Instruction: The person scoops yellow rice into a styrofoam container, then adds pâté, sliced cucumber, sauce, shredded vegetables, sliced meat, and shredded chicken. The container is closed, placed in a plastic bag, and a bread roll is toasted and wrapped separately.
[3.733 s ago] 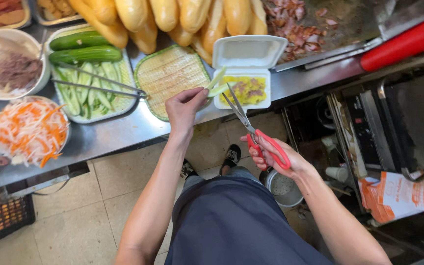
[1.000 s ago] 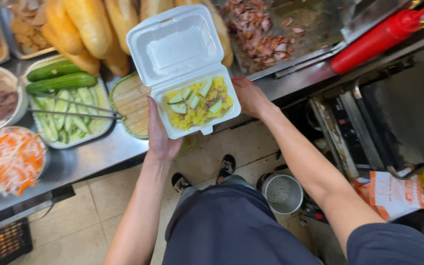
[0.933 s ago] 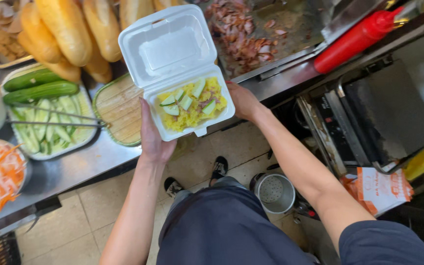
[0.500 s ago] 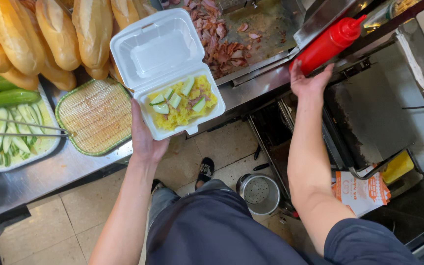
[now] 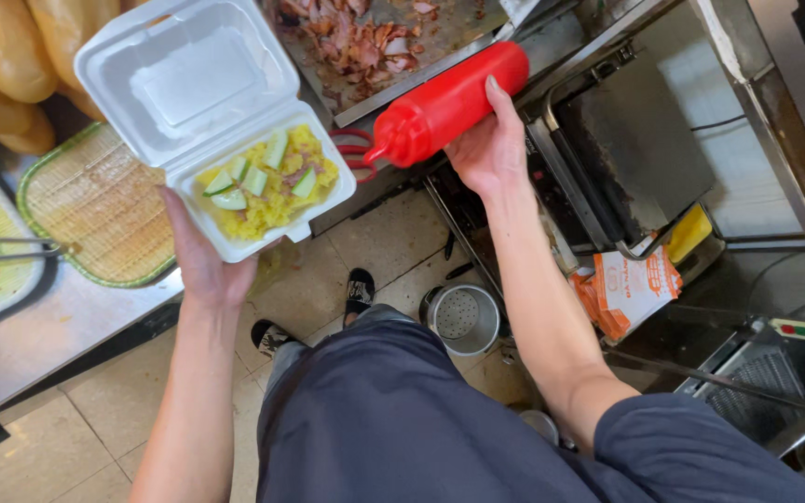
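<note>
Gripping red squeeze bottle (image 5: 454, 102) beside white foam box (image 5: 207, 121).

Between the open foam box (image 5: 225, 140) in the left hand (image 5: 202, 265) and the red squeeze bottle (image 5: 449, 102) in the right hand (image 5: 491, 149), only a narrow gap stays free. Far behind, a meat tray (image 5: 375, 47) and bread loaves (image 5: 2, 65) crowd the counter (image 5: 39, 335); a woven tray (image 5: 95, 214) blocks the left.

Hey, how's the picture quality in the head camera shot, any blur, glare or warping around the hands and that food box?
Head view: even bright light, little shadow; the foam box in the left hand is sharp, its white lid near blown out; soft sheen on the red squeeze bottle in the right hand; wide-angle lens bends the steel counter edges; bread loaves at the corner slightly soft.
</note>
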